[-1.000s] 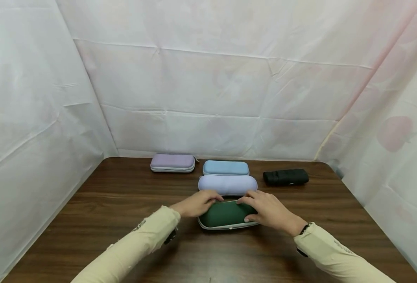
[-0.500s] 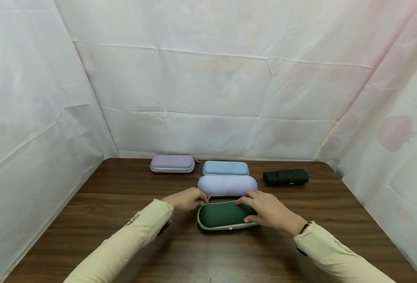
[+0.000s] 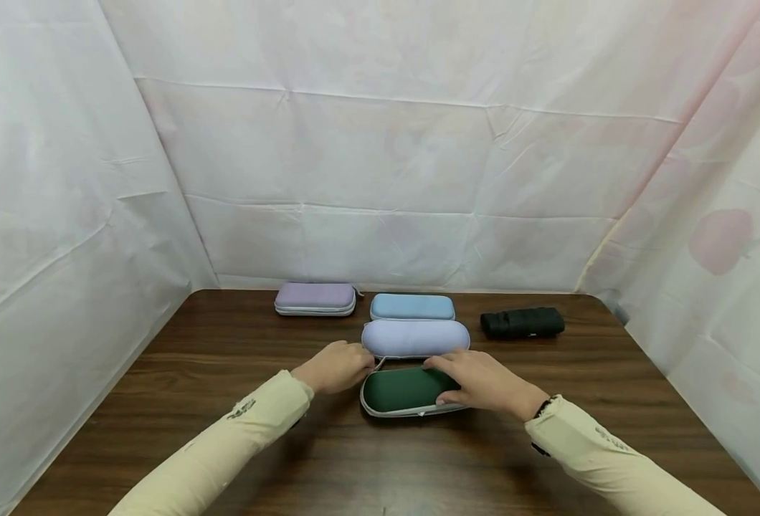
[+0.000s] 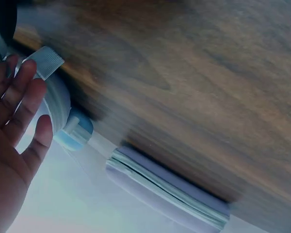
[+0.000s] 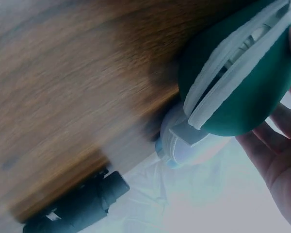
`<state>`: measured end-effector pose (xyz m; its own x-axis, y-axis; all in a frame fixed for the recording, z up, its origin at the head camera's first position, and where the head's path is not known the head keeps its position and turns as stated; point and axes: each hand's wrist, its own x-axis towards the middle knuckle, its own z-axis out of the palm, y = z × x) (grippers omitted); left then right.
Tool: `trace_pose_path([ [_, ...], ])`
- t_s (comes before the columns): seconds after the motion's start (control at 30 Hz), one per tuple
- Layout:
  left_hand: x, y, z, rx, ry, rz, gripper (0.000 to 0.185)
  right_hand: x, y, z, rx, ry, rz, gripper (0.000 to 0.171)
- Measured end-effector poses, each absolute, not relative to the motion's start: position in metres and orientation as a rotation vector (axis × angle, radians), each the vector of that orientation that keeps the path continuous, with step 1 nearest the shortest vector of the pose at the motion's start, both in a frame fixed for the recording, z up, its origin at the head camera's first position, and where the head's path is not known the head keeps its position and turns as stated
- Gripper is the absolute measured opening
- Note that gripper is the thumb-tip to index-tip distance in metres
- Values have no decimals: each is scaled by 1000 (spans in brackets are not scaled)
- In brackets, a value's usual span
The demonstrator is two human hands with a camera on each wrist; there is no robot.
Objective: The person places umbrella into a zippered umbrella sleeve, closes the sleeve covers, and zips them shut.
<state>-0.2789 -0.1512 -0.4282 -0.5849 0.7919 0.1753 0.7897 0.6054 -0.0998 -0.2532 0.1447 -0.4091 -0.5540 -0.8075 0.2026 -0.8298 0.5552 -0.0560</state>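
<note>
Two hands: both at the green case (image 3: 402, 390) near the front middle of the bench (image 3: 225, 444).
Right hand (image 3: 480, 383): lies over the right end of the green case, fingers curved along its far edge and thumb on the near side, gripping it.
Left hand (image 3: 336, 367): just beside the case's left end, fingers curled at the zip pull (image 4: 44, 61); the wrist view shows fingertips touching the grey tab, though whether they pinch it I cannot tell.
Green case: flat on the bench, its grey zip seam parted at one end in the right wrist view.
Behind it: a white case (image 3: 415, 337), then a blue case (image 3: 412, 307).
Far left: a lilac case (image 3: 315, 297).
Far right: a black folded item (image 3: 522, 322).
</note>
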Motion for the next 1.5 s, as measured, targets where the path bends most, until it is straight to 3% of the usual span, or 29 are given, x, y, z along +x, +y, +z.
trace_pose_path([
  [0.2,-275,-157,-431,-1314,-2541,45,12,-252,143,-404,1429,-2636,152,58],
  [1.5,-233,-177,-446,-1259,-2595,-108,16,-233,134,-413,1216,-2602,87,53],
])
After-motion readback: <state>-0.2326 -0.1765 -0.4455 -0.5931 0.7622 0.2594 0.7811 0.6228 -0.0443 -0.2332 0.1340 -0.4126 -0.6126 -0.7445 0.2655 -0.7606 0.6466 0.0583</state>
